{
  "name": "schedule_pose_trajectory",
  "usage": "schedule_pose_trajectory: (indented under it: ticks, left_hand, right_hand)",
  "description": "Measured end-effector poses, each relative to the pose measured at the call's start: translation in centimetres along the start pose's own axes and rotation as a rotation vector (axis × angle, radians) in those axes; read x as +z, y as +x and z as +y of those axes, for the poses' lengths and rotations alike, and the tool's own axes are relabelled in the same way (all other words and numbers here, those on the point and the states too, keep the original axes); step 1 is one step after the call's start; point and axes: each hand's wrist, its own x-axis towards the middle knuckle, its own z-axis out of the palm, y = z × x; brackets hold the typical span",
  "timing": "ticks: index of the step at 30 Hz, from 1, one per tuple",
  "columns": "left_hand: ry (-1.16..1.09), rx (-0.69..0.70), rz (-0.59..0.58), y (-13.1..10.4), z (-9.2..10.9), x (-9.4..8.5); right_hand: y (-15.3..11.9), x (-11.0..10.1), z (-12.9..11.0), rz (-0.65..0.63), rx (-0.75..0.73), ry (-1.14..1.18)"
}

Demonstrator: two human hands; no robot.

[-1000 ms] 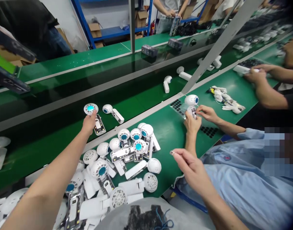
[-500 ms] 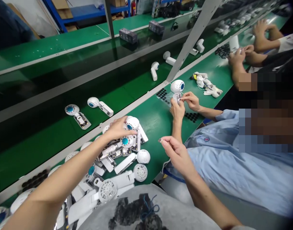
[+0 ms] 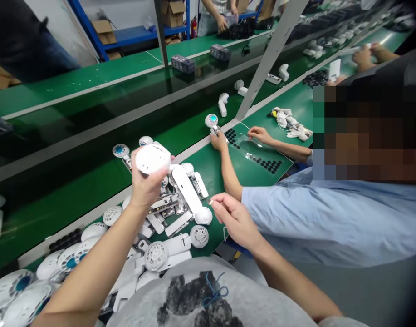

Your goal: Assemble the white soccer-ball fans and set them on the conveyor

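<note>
My left hand (image 3: 144,188) is closed around the round head of a white handheld fan (image 3: 153,159), lifted above the pile. The fan's long white handle slants down to the right, over other fans. Low at the right, my right hand (image 3: 235,220) pinches a small pale piece (image 3: 210,202) between thumb and fingertips; its kind is too small to make out. Beneath and around my left forearm lies a heap of white handheld fans (image 3: 155,255), some with bare electronics showing in their handles and some with blue centres.
A co-worker's hand (image 3: 219,140) holds another fan at the belt's edge; their other hand (image 3: 260,135) is over a clear sheet with black round pads (image 3: 267,164). A slanted metal post (image 3: 272,54) rises from the belt rail. White gloves (image 3: 289,123) lie farther along the bench.
My left hand has lifted a fan from the pile and brought it up and slightly left. My right hand has shifted a little left, still pinching the small piece. The co-worker's fan moved toward the belt.
</note>
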Motion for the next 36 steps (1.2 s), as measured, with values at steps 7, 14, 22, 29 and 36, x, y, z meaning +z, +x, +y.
schedule_pose_trajectory:
  ticks: [7, 14, 22, 29, 36]
  left_hand:
    - [-0.179, -0.139, 0.119, -4.6, 1.9, -2.2]
    - [0.017, -0.034, 0.218, -5.8, 2.6, -2.5]
    - [0.165, -0.084, 0.134, -6.5, 3.2, -3.3]
    - [0.165, -0.273, 0.138, -6.7, 2.2, -3.4]
    - [0.429, -0.14, 0.297, -2.8, -0.5, -9.8]
  right_hand:
    - [-0.1, 4.9, -4.1, -0.231, -0.206, -0.105]
    - [0.5, 5.8, -4.9, -0.313, -0.252, -0.189]
    - [1.1, 6.6, -5.1, -0.439, -0.181, -0.308]
    - [2.0, 8.0, -3.4, -0.507, -0.038, -0.231]
    - [2.4, 6.2, -2.9, -0.425, -0.042, -0.238]
